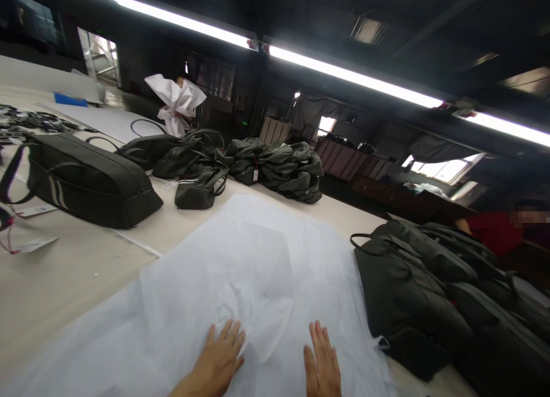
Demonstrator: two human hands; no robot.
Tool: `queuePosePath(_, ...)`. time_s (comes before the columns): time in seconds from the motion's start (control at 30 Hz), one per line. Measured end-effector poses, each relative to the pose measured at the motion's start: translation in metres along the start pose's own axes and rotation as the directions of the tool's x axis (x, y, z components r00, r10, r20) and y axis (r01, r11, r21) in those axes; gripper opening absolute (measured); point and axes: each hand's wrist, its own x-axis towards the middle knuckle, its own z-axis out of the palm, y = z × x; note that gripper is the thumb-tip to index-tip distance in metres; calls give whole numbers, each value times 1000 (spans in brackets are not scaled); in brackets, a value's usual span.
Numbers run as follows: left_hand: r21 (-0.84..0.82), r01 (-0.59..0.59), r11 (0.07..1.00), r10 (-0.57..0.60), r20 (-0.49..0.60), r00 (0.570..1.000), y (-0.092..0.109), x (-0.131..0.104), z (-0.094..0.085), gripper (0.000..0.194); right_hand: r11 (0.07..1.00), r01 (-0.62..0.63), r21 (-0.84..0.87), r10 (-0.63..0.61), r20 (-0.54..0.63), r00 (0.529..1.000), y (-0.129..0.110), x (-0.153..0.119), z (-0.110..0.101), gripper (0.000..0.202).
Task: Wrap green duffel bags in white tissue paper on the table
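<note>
Large thin white sheets (206,259), looking like paper, are spread in a stack over the table before me, creased near the middle. My left hand (220,356) lies on the top sheet with its fingers spread, close to the creases. To the right of it, my right hand (321,362) is held over the same sheets with fingers stretched out and nothing in it. Whether the right palm touches the sheet I cannot tell. Both wrists run out of the bottom of the view.
A dark duffel bag (86,176) with white stripes stands on the table (98,276) at left. Piled dark bags (279,168) lie at the back, and more bags (412,294) at right. One person (178,102) holds white sheeting far off; another in a red top (494,231) is at right.
</note>
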Motion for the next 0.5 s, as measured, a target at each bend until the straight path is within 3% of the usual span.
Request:
queuePosePath(0.13,93,-4,996,1,38,999,-12,-7,-6,37,988,86,-128,-77,77,994,-14,5,74,69)
queuePosePath(0.23,166,-29,986,4,152,988,-27,-24,-9,33,977,125,-175,-114,71,991,-13,-7,111,61)
queuePosePath(0.37,176,-186,967,152,189,970,-33,-42,-29,37,969,146,-200,-139,52,989,-4,-18,118,65)
queuePosePath(0.43,202,-274,940,246,154,957,-23,-29,-54,47,966,154,-209,-145,57,988,-3,-18,114,66)
queuePosePath(0.5,190,-308,932,297,80,951,-8,4,-83,54,963,167,-211,-159,54,986,-4,-17,110,64)
